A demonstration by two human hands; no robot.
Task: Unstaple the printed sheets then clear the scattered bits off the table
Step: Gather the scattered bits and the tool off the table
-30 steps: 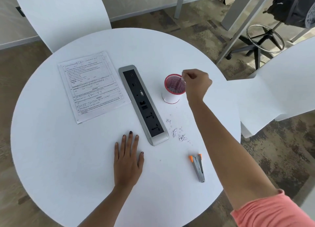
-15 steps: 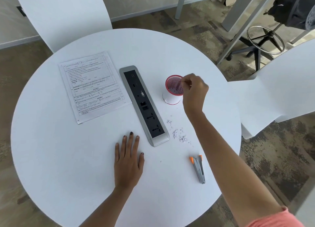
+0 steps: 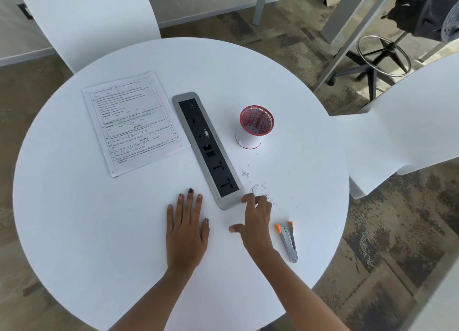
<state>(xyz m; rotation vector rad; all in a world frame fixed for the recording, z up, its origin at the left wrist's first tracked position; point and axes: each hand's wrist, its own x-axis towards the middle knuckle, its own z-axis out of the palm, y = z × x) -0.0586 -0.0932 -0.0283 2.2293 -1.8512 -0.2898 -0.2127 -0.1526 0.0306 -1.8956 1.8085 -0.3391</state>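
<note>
The printed sheets (image 3: 133, 122) lie flat at the table's left. Small scattered paper and staple bits (image 3: 258, 188) are strewn to the right of the power strip's near end. My right hand (image 3: 255, 217) hovers at the near edge of those bits, fingers spread and curled down, with nothing visibly held. My left hand (image 3: 186, 231) rests flat, palm down, on the white round table (image 3: 74, 219). A red mesh cup (image 3: 255, 125) with a white base stands upright beyond the bits, some bits inside. A staple remover (image 3: 288, 240) with orange tips lies right of my right hand.
A grey and black power strip (image 3: 207, 148) is set into the table's middle, running diagonally between sheets and cup. White chairs stand at the back left (image 3: 87, 20) and right (image 3: 409, 132). A stool base (image 3: 382, 57) stands on the floor beyond.
My right hand has come back from above the red cup down to the bits near the power strip's end, opening its fingers. The left hand has stayed flat.
</note>
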